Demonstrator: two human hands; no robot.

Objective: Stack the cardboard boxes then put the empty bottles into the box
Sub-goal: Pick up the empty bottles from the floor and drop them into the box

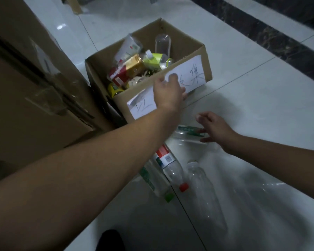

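Now the left hand (168,91) rests open-fingered on the box (206,57) front rim; the right hand (213,128) spreads open, touching a clear bottle (187,134) on the floor (261,105).

The open box (198,57) sits at twelve o'clock on the floor (261,105); stacked boxes (25,96) at nine; loose bottles (170,165) at six.

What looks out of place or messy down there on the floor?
Several empty plastic bottles lie on their sides on the tile floor instead of in the open cardboard box: a red-capped bottle, a green-capped bottle and an uncapped clear bottle. The right hand reaches for another bottle; the left hand rests at the box's front.
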